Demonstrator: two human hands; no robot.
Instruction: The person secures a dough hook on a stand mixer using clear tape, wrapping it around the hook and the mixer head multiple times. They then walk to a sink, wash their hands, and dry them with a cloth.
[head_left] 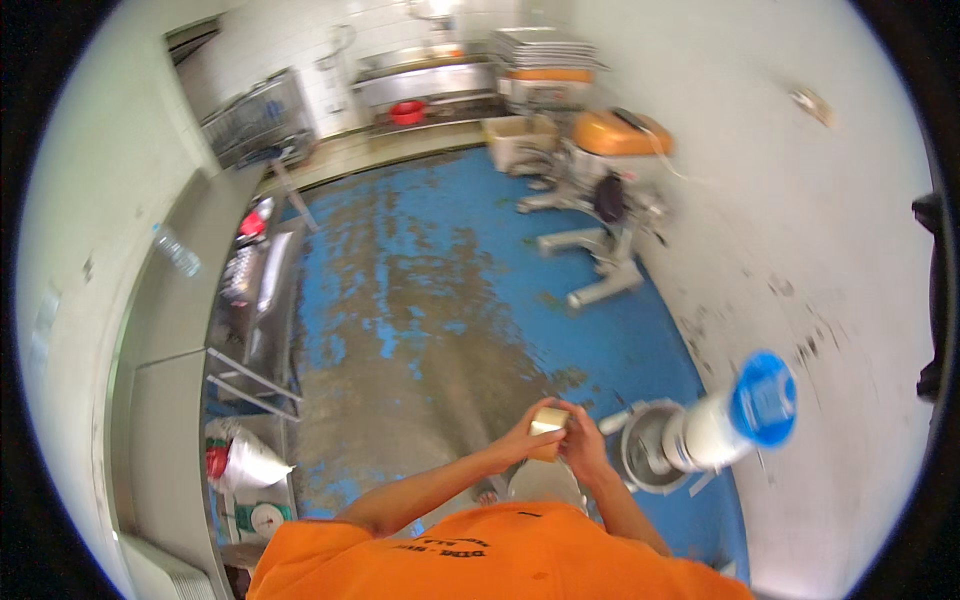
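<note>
In front of my orange shirt, both hands hold a small block-shaped item [547, 425], yellowish on top with a pale, shiny side. My left hand [522, 440] grips it from the left, its fingers closed around it. From the other side, my right hand [582, 438] is curled against the same block. What the block is made of cannot be made out. To the right of my hands stands a mixer with a white body [708, 432], a blue top [765, 398] and a round metal bowl [640, 462].
A long steel table [165, 360] runs along the left wall, with a clear plastic bottle [178, 252] on it. Lower down are a white bag [252, 462] and a green scale [263, 518]. Ahead stand an orange-topped wheeled unit [615, 135], stacked trays [545, 48] and a red basin [407, 112].
</note>
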